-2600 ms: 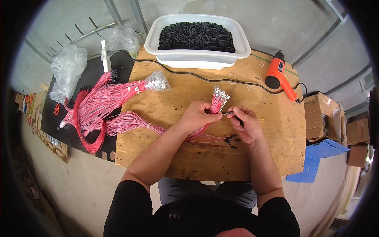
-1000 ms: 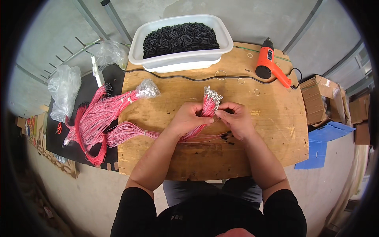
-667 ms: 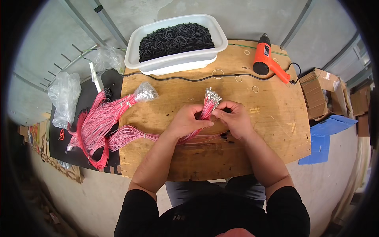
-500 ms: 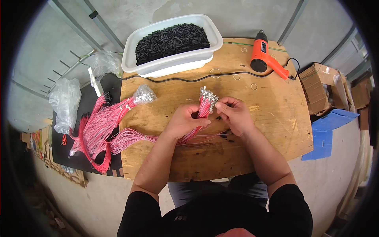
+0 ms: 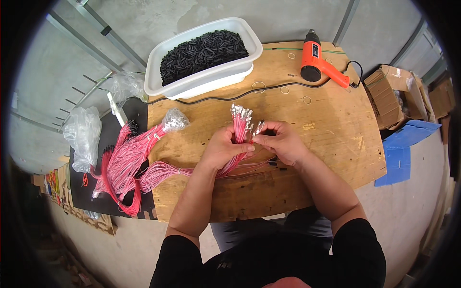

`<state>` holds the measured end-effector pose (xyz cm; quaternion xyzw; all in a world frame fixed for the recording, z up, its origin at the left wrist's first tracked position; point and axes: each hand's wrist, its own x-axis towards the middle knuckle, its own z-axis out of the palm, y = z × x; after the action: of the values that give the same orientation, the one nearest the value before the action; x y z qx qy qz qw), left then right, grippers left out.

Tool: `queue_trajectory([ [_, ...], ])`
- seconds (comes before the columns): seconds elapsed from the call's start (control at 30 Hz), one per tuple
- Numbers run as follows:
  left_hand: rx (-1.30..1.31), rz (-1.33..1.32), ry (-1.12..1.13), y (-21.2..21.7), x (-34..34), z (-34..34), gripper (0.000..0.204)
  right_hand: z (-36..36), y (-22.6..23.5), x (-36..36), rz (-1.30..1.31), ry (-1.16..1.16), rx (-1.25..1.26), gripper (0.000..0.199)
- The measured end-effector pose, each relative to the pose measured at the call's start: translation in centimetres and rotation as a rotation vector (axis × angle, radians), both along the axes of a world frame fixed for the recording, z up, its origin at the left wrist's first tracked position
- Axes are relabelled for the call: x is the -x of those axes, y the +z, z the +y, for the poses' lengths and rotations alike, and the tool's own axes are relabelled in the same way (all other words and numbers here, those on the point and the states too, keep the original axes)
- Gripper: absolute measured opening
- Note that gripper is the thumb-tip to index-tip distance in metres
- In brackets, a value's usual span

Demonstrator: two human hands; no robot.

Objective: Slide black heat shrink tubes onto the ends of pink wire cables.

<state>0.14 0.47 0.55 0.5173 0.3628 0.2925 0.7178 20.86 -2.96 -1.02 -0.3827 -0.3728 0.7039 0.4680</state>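
A bundle of pink wires (image 5: 239, 129) with silvery metal ends stands upright in the grip of my left hand (image 5: 224, 149), its thumb laid across the front. Close on the right, my right hand (image 5: 280, 141) pinches a few wires by their metal ends (image 5: 259, 128), drawn a little apart from the rest. The lower lengths of the bundle run left under my left forearm into a tied wire hank (image 5: 161, 174). A larger hank of pink wires (image 5: 129, 156) lies at the left, its metal ends wrapped in a clear plastic bag (image 5: 175, 120).
A white tub (image 5: 150, 72) full of short black tubes stands at the back. An orange heat gun (image 5: 311, 60) lies at the back right, its black cable (image 5: 216, 99) crossing the wooden table (image 5: 336, 139). Rubber bands (image 5: 258, 87) are scattered near it. A cardboard box (image 5: 384, 103) stands beyond the right edge.
My right hand has separated a few metal-ended wires from the bundle, leaving a gap between them. My left hand still holds the bundle. The whole view has shifted slightly.
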Motion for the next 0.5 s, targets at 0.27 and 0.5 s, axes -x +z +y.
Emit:
queue_trajectory([
  [0.27, -0.096, 0.036, -0.036, -0.4, 0.1, 0.2, 0.027, -0.1, 0.2, 0.3, -0.013, -0.057, 0.005, 0.012],
  [0.5, 0.014, 0.025, -0.04, -1.2, 0.7, 0.5, 0.026, 0.0, 0.3, 0.1, -0.009, -0.045, -0.016, 0.01],
])
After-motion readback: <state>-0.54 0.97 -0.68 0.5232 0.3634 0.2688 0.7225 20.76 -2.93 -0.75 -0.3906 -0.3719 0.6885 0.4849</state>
